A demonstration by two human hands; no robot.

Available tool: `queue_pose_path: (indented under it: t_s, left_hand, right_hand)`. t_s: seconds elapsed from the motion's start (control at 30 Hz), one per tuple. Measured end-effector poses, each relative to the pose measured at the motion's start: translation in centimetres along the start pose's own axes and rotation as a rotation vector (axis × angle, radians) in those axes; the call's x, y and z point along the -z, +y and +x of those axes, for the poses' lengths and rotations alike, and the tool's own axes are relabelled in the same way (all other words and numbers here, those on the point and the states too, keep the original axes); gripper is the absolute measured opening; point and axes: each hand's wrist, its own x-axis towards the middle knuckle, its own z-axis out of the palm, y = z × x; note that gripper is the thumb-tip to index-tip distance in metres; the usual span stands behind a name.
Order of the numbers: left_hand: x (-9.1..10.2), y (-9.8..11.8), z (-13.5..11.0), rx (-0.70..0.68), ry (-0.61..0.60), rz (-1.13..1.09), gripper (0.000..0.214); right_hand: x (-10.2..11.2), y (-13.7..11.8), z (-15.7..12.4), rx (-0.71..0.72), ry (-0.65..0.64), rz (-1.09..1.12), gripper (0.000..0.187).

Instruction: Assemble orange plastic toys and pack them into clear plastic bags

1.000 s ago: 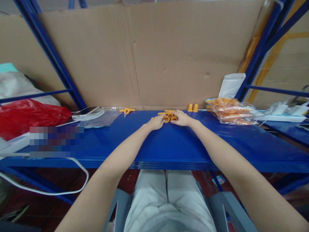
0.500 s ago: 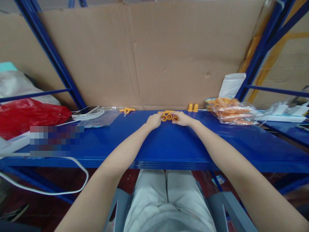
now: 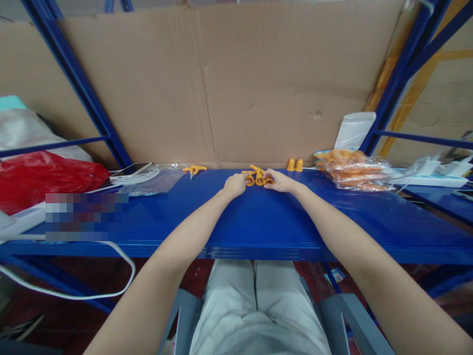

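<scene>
While the left hand [image 3: 235, 186] pinches the left cup [image 3: 250, 181] and the right hand [image 3: 281, 182] the right cup [image 3: 269, 181] near the bench [image 3: 258, 217]'s back edge, a bump could roll the middle cup [image 3: 260, 181].

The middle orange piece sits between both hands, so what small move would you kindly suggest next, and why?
I would probably turn the middle orange piece slightly to level its handle, because that slants across, while the handle of the left orange piece looks nearly level. The right hand seems close enough for it.
</scene>
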Motion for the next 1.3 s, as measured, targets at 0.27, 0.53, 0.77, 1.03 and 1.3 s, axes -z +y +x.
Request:
queue_pose_path:
  t_s: [0.27, 0.53, 0.77, 1.03, 1.3]
  left_hand:
    - [-0.5, -0.7, 0.2, -0.124, -0.014, -0.063, 0.045]
    - [-0.4, -0.8, 0.2, -0.173, -0.048, -0.064, 0.047]
    - [-0.3, -1.5, 0.4, -0.205, -0.056, -0.087, 0.047]
    - [2.9, -5.9, -0.2, 0.379, 0.121, 0.014, 0.045]
    - [2.5, -9.5, -1.4, 0.783, 0.004, -0.069, 0.055]
  right_hand:
    - [-0.4, -0.2, 0.2, -0.160, 0.016, 0.281, 0.028]
    - [0.5, -0.8, -0.1, -0.285, 0.073, 0.346, 0.030]
    - [1.1, 0.6, 0.0, -0.263, 0.138, 0.219, 0.031]
    - [2.4, 2.7, -0.3, -0.312, 0.231, 0.111, 0.032]
    - [2.6, 2.8, -0.4, -0.261, 0.172, -0.118, 0.032]
